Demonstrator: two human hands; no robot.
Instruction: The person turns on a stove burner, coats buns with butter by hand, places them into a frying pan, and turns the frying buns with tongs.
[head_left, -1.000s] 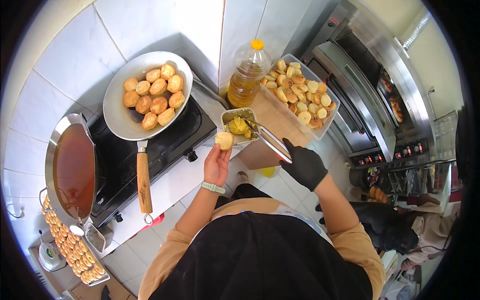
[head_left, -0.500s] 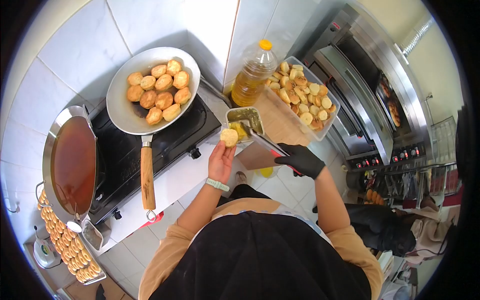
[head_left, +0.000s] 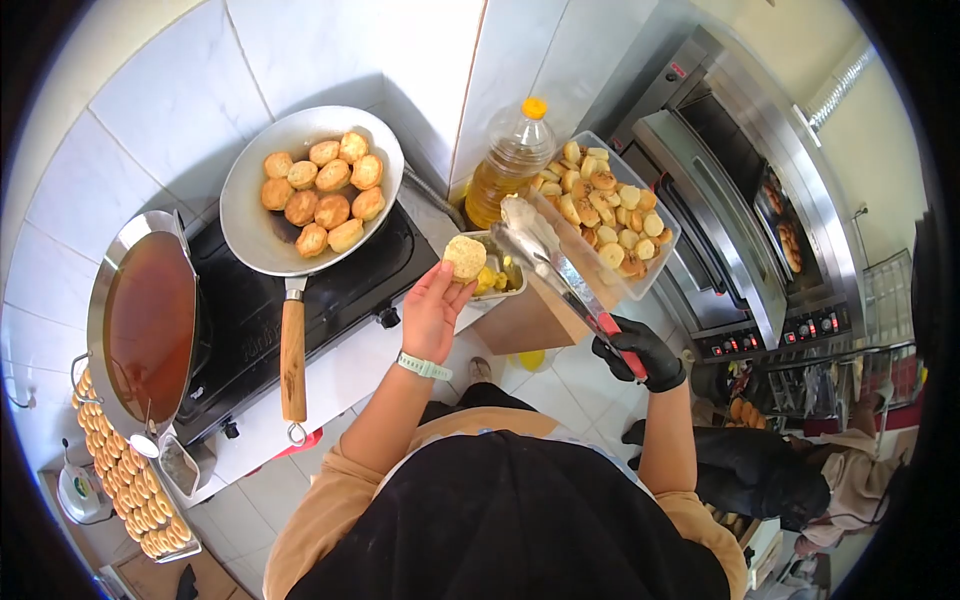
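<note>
In my left hand, a round golden bread piece is pinched at the fingertips. My right hand, in a black glove, is closed around the red-handled end of metal tongs. The tongs' tips point up and left, close to the oil bottle and apart from the bread piece. Just behind the held piece sits a small rectangular tin with yellow chunks in it, partly hidden by the bread. To the left, a frying pan holds several browned round pieces.
A clear plastic box of cut bread pieces stands beyond the tongs. The pan rests on a black stove. Far left are a wide pan of reddish-brown liquid and a tray of ring-shaped pastries. Ovens and another person are at right.
The tongs have come up out of the tin, and my right hand has shifted right and down. My left hand has lifted slightly, still with the bread piece.
</note>
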